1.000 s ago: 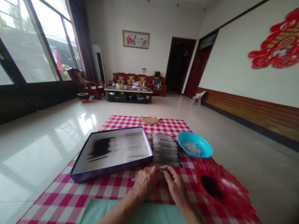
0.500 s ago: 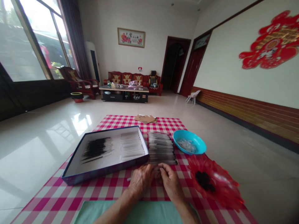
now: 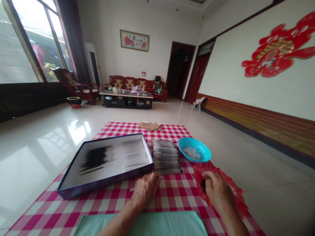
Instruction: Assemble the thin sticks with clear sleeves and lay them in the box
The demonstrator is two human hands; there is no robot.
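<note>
My left hand (image 3: 144,189) is closed around a thin pale pen tube (image 3: 132,189), whose end pokes out left of the fingers. My right hand (image 3: 217,187) reaches over a red flower-shaped bowl (image 3: 237,188); its fingers are bunched at the small black pieces (image 3: 203,185) inside, and whatever they pinch is hidden. Beyond my left hand lies a stack of pens (image 3: 166,157), clear with dark ends. To the left, a shallow blue-edged box (image 3: 103,183) holds a pile of thin black rods (image 3: 97,158) and a row of clear tubes (image 3: 135,153).
A blue bowl (image 3: 206,151) with small translucent pieces stands behind the red one. Torn cardboard (image 3: 149,126) lies at the far end of the checked tablecloth (image 3: 115,205). A green cloth (image 3: 172,223) is along the near edge. Beyond are a coffee table (image 3: 126,95) and a wooden sofa (image 3: 113,80).
My right hand has left my left hand and moved right, into the red bowl. My left hand stays near the pen stack. The view has turned slightly right.
</note>
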